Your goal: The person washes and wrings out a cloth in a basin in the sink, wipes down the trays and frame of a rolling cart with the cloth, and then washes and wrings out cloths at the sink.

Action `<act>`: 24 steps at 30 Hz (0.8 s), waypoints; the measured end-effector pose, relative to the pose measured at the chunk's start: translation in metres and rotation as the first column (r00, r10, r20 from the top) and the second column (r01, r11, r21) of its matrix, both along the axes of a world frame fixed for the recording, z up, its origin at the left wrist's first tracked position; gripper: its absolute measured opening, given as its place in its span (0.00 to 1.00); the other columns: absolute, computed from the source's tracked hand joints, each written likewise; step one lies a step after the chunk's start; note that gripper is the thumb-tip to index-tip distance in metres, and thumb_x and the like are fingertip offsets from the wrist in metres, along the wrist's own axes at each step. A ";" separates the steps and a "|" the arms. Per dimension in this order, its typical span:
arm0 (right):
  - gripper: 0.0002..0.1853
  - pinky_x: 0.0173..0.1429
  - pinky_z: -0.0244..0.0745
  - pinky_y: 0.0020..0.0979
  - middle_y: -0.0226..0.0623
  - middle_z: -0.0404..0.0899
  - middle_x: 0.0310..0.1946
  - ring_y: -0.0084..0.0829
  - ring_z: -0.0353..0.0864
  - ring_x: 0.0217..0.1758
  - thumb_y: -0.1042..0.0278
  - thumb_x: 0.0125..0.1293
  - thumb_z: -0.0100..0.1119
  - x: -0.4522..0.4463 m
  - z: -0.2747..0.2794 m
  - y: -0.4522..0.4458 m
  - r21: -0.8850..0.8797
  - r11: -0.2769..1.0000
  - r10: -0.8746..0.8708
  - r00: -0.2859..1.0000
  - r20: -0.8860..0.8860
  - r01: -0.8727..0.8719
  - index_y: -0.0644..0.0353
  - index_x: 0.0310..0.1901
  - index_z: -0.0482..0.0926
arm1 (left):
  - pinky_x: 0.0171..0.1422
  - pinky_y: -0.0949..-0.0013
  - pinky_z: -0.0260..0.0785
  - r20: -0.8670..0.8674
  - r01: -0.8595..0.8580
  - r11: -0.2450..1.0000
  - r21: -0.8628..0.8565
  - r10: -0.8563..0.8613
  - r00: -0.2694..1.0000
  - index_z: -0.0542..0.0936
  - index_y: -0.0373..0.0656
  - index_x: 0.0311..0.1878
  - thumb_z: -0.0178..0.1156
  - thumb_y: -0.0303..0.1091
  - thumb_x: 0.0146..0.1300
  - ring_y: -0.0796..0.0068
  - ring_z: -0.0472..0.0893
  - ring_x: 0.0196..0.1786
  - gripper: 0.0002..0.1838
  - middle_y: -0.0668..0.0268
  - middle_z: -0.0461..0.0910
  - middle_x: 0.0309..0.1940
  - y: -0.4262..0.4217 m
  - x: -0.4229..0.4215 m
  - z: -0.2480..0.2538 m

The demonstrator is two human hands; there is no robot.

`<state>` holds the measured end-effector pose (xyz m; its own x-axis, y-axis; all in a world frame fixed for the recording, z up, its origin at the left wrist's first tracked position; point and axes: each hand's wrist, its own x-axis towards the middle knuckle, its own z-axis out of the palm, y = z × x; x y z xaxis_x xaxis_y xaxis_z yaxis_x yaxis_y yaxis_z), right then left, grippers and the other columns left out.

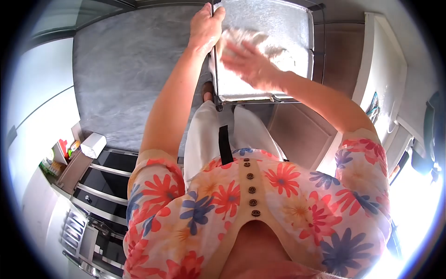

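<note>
At the top centre, a white, shiny-topped surface (pixel 265 16) sits in a thin dark metal frame (pixel 323 56). My left hand (pixel 206 28) is closed round the left edge of that frame, thumb on the near side. A crumpled pale cloth (pixel 274 49) lies on the white surface. My right hand (pixel 251 65) is over the white surface at the cloth's lower left edge, fingers spread and blurred by motion. Whether its palm touches the cloth or the surface cannot be made out.
Grey marbled floor (pixel 125 65) spreads to the left. Dark drawers with pale bars (pixel 109 169) and a white box (pixel 93 145) stand at lower left. A brown panelled door (pixel 302 130) and a white cabinet (pixel 383 69) are on the right. My feet are below the frame.
</note>
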<state>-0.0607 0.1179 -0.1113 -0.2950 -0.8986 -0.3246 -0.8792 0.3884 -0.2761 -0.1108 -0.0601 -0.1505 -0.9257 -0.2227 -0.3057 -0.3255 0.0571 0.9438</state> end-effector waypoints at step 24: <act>0.30 0.73 0.41 0.47 0.29 0.49 0.70 0.35 0.37 0.75 0.65 0.63 0.52 -0.013 -0.004 0.097 0.031 0.895 -0.428 0.877 -0.220 0.444 0.51 0.67 0.56 | 0.35 0.75 0.61 -0.012 0.076 0.996 -0.043 -0.077 0.997 0.78 0.39 0.42 0.58 0.40 0.62 0.85 0.64 0.28 0.13 0.77 0.69 0.24 0.005 0.004 -0.002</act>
